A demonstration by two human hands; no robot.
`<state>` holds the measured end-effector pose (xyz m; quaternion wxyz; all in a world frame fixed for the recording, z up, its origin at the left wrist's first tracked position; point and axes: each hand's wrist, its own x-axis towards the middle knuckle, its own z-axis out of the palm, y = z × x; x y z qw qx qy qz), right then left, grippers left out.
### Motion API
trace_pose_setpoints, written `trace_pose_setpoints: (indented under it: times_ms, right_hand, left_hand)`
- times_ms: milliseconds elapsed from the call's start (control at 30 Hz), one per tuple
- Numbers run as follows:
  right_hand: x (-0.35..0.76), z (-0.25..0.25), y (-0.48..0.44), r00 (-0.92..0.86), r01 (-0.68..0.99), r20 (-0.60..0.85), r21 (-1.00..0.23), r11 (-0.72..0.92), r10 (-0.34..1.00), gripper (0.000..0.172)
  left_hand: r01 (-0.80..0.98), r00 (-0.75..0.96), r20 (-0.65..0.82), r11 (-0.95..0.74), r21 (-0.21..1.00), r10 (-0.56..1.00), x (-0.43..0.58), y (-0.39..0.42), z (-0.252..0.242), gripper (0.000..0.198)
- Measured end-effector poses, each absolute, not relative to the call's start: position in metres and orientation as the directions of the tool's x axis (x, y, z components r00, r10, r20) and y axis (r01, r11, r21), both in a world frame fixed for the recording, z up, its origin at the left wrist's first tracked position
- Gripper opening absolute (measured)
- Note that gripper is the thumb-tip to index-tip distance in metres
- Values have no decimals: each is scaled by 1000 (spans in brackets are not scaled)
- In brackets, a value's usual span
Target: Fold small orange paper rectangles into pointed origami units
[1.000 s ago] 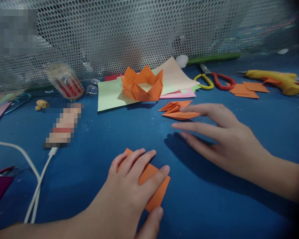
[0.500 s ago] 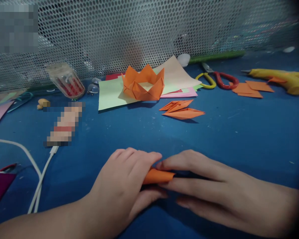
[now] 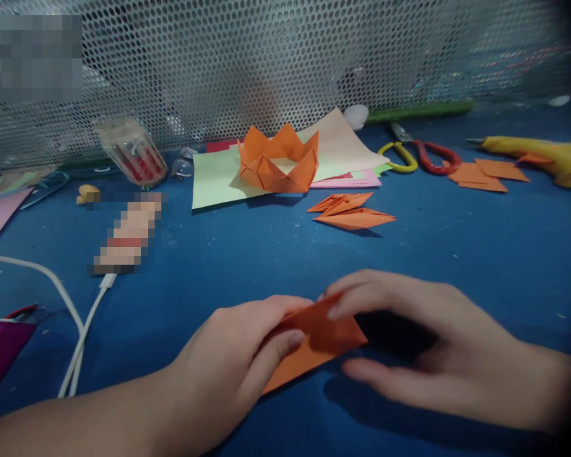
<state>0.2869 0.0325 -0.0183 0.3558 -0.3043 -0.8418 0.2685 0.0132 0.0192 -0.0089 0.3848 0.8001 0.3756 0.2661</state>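
Observation:
My left hand [image 3: 233, 362] pinches a folded orange paper [image 3: 314, 346], thumb on the near face and fingers behind its upper edge. The paper is tilted just above the blue table. At the paper's upper right edge, my right hand [image 3: 423, 343] touches it with the fingertips. Its thumb is spread well away below, so this hand is open. Beyond the hands lie two pointed folded orange pieces [image 3: 354, 219]. Behind them a crown-like orange paper ring [image 3: 278, 168] stands on a pale green sheet [image 3: 214, 181].
Red-and-yellow scissors [image 3: 438, 158], small orange paper squares [image 3: 485, 174] and a yellow glue gun [image 3: 537, 149] lie at the back right. At left are a blurred-out phone [image 3: 131, 235] with a white cable [image 3: 83, 336], a tilted jar [image 3: 133, 152] and a purple object [image 3: 2, 355]. A perforated metal panel [image 3: 195, 63] stands behind.
The orange paper has turned from a narrow edge-on shape to show its broad face. My right hand has opened, its thumb dropping away, while the left thumb moved onto the paper.

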Motion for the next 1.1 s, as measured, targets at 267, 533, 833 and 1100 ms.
trace_pose_setpoints:
  times_ms: [267,533,833,1100]
  right_hand:
    - [296,-15,31,-697,370,482,-394,841,532,33]
    - [290,-9,41,-572,348,270,-775,527,775,25]
    - [283,-12,38,-416,311,114,-914,259,902,20]
    - [282,-6,42,-503,392,139,-843,368,853,28]
  left_hand:
    - [500,621,-30,-366,785,783,11,16,6,61]
    - [491,445,-113,-136,860,889,18,18,6,16]
    - [294,393,-101,-21,955,914,20,18,-6,26]
    - [321,422,-59,-88,943,904,20,18,-8,30]
